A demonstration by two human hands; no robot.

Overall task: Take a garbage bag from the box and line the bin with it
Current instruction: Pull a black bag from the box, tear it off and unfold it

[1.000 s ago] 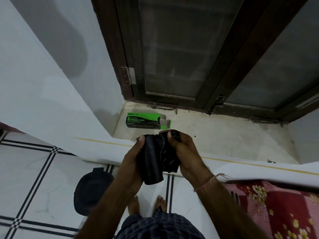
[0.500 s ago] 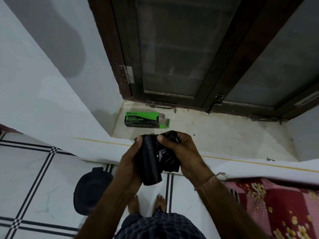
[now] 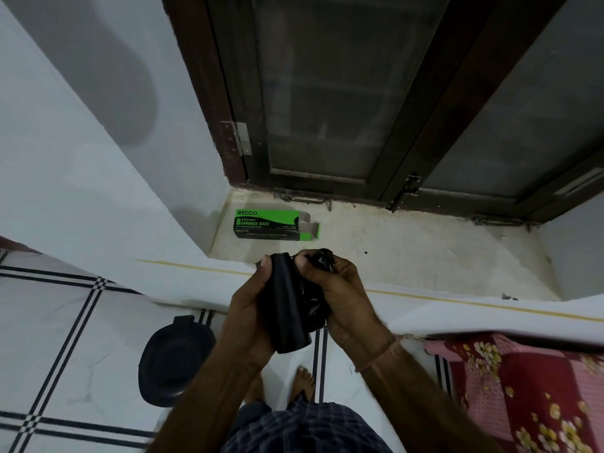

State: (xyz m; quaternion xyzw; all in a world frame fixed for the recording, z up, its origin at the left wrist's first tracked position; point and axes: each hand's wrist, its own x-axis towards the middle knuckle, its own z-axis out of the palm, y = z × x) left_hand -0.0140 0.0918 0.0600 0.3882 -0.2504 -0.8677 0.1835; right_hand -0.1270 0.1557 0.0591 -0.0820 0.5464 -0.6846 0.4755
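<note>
I hold a black roll of garbage bags (image 3: 289, 308) upright in front of me, over the edge of the window ledge. My left hand (image 3: 248, 318) wraps around the roll, thumb near its top. My right hand (image 3: 343, 299) pinches a crumpled loose bag end (image 3: 322, 259) at the roll's upper right. The green and black garbage bag box (image 3: 271, 223) lies on the ledge beyond my hands, its right flap open. A black bin (image 3: 175, 361) stands on the floor at lower left, partly hidden by my left forearm.
A pale stone window ledge (image 3: 408, 256) runs below a dark wooden window frame (image 3: 327, 93). White wall (image 3: 65, 191) at left. Tiled floor (image 3: 65, 338) with dark lines below. A red floral cloth (image 3: 523, 387) lies at lower right. My bare feet (image 3: 302, 380) stand near the bin.
My right thumb and fingers have shifted a little to the left over the top of the roll, gathering the loose bag end. The roll stays in my left hand.
</note>
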